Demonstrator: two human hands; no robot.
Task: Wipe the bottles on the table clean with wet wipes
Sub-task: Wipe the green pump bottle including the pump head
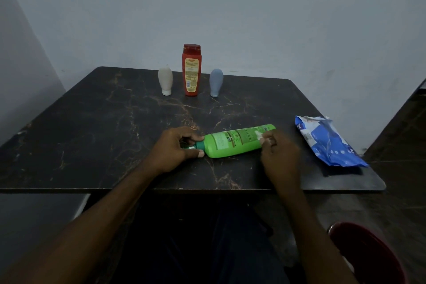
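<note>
A green bottle (232, 142) is laid on its side near the front edge of a dark marbled table (92, 122), with its cap end turned to the left and its base to the right. The neck and cap end are gripped by the left hand (174, 148), whose fingers are closed around them so that the cap is mostly hidden. Against the right part of the bottle a small white wet wipe (261, 135) is pressed by the right hand (280, 157); the fingers are curled around the wipe, though this hand is blurred and only a scrap of the wipe can be made out, so the exact hold is seen poorly.

At the back of the table three more bottles are stood in a row, apart from one another: a whitish tube (165, 80) resting on its cap at the left, a tall red bottle (191, 70) upright in the middle, and a grey-blue tube (216, 82) resting on its cap at the right. A blue pack of wipes (329, 143) is laid flat near the right edge of the table, just right of the right hand.
</note>
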